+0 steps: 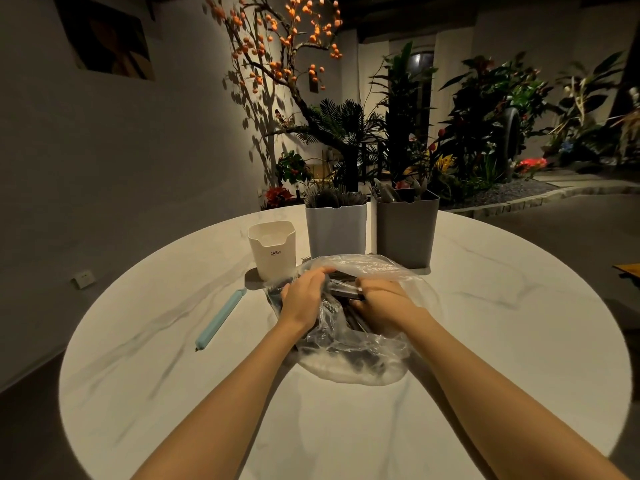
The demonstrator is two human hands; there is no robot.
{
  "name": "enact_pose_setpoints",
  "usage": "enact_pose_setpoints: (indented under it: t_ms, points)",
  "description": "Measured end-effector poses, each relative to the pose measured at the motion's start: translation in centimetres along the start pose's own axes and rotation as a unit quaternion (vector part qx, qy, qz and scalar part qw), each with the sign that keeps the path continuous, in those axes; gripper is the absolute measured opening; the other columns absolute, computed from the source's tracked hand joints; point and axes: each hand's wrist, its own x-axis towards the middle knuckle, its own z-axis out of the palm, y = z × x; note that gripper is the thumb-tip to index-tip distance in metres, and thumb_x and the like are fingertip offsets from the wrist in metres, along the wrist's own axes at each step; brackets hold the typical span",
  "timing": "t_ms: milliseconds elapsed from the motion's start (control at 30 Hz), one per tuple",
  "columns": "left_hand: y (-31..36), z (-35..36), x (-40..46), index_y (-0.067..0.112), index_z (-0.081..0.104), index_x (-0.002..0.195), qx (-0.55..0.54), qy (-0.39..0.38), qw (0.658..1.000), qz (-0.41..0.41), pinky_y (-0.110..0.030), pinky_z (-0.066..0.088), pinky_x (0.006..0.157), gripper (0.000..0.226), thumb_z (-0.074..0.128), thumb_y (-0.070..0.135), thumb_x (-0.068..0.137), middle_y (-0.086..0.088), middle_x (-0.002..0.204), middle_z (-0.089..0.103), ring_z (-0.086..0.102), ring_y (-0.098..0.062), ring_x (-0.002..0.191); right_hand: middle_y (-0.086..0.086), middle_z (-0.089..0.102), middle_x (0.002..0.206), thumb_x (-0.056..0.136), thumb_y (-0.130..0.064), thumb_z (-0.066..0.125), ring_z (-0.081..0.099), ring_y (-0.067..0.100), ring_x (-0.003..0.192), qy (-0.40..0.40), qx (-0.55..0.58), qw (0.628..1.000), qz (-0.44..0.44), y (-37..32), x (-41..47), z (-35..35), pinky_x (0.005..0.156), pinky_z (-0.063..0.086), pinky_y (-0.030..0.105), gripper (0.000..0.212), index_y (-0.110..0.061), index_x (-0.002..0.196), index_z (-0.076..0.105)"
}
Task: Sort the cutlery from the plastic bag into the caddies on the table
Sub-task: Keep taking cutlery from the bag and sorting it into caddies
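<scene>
Both hands work at the bag's mouth. The left hand [304,295] has its fingers curled over the clear plastic rim, gripping the film and holding it up. The right hand [382,299] is partly inside the opening, fingers curled round a bunch of dark cutlery [343,289] handles; how many pieces it holds cannot be told. The bag [349,351] lies crumpled on the desk [485,323] just in front of the person, with more dark cutlery showing dimly through the plastic below the hands.

Just behind the bag stand three caddies. The white caddy [272,249], smallest and lettered CRBW, sits to the left on a dark base; nothing shows inside it. The light grey caddy [336,230] stands in the middle, packed with dark upright utensils. The dark grey caddy [406,230] is just beside it on the right, holding paler pieces that lean out of its top.

A pale blue clip [220,318] lies on the desk left of the bag, apart from it. Plants [485,116] fill the background beyond the desk.
</scene>
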Motion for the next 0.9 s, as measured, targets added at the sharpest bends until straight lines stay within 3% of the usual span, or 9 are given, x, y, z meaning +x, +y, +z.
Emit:
enact_pose_setpoints:
  t_ms: [167,300,367,467,500,600,700,800,900]
  points:
    - [-0.2,0.1,0.0,0.059,0.055,0.094,0.012,-0.002,1.0,0.006,-0.052,0.029,0.11,0.041,0.017,0.044,0.088,0.009,0.114,0.066,0.054,-0.016,0.115,0.003,0.062,0.097,0.093,-0.021,0.047,0.056,0.021,0.085,-0.019,0.001,1.0,-0.003,-1.0,0.7,-0.1,0.076,0.045,0.03,0.016,-0.019,0.107,0.054]
    - [-0.7,-0.1,0.3,0.04,0.065,0.094,0.009,0.015,1.0,-0.007,-0.052,0.036,0.103,0.046,0.02,0.049,0.089,0.005,0.106,0.069,0.057,-0.018,0.106,0.0,0.06,0.092,0.091,-0.025,0.053,0.057,0.019,0.088,0.022,0.003,1.0,0.014,-0.9,0.8,0.2,0.084,0.046,0.029,0.005,-0.022,0.09,0.057]
    - [-0.5,-0.3,0.2,0.04,0.063,0.086,0.006,0.019,1.0,-0.011,-0.052,0.039,0.101,0.041,0.023,0.049,0.087,0.005,0.099,0.069,0.058,-0.018,0.1,0.001,0.059,0.102,0.095,-0.028,0.048,0.057,0.021,0.098,0.048,-0.011,0.999,-0.005,-0.7,0.8,0.0,0.09,0.045,0.03,0.016,-0.021,0.103,0.06]
    - [0.2,-0.4,-0.3,0.033,0.067,0.107,0.051,0.019,0.998,0.018,-0.052,0.035,0.105,0.041,0.03,0.041,0.091,0.007,0.112,0.067,0.056,-0.015,0.11,0.002,0.049,0.135,0.104,-0.026,0.038,0.045,0.019,0.127,0.013,0.016,1.0,-0.019,-1.4,0.5,-0.9,0.098,0.027,0.019,0.035,-0.014,0.135,0.048]
    - [0.4,-0.4,-0.4,0.029,0.067,0.111,0.069,0.019,0.997,0.025,-0.051,0.034,0.105,0.043,0.03,0.04,0.091,0.005,0.115,0.066,0.055,-0.016,0.112,0.002,0.047,0.138,0.104,-0.025,0.038,0.043,0.018,0.13,0.005,0.017,0.999,-0.035,-1.6,0.4,-1.2,0.099,0.025,0.019,0.037,-0.014,0.139,0.044]
    - [1.1,-0.5,-0.6,0.028,0.066,0.115,0.122,0.008,0.992,0.034,-0.051,0.029,0.107,0.046,0.03,0.04,0.09,0.005,0.12,0.064,0.052,-0.016,0.116,0.001,0.059,0.124,0.1,-0.029,0.047,0.054,0.019,0.111,-0.028,0.042,0.997,-0.06,-1.6,0.6,-1.5,0.101,0.04,0.029,0.029,-0.018,0.124,0.058]
    - [1.2,-0.9,-0.8,0.034,0.062,0.117,0.189,-0.032,0.981,0.037,-0.052,0.018,0.112,0.035,0.038,0.04,0.092,0.005,0.127,0.057,0.043,-0.016,0.125,0.001,0.058,0.127,0.099,-0.022,0.046,0.053,0.021,0.114,-0.083,0.06,0.992,-0.075,-1.0,0.1,-1.9,0.103,0.042,0.038,0.032,-0.021,0.13,0.054]
    - [0.9,-1.4,-1.0,0.037,0.055,0.126,0.263,-0.088,0.959,0.053,-0.056,0.009,0.115,0.036,0.053,0.037,0.09,0.002,0.138,0.046,0.03,-0.02,0.136,0.002,0.057,0.128,0.099,-0.018,0.047,0.052,0.022,0.115,-0.044,0.059,0.994,-0.076,-0.4,-0.4,-2.4,0.102,0.041,0.035,0.036,-0.022,0.134,0.052]
    - [0.9,-1.6,-1.1,0.038,0.049,0.13,0.309,-0.109,0.944,0.048,-0.058,0.017,0.113,0.047,0.057,0.042,0.084,0.001,0.141,0.041,0.027,-0.021,0.137,0.001,0.058,0.126,0.098,-0.024,0.049,0.051,0.021,0.114,-0.026,0.057,0.994,-0.088,0.1,-1.0,-2.7,0.097,0.041,0.031,0.032,-0.024,0.13,0.055]
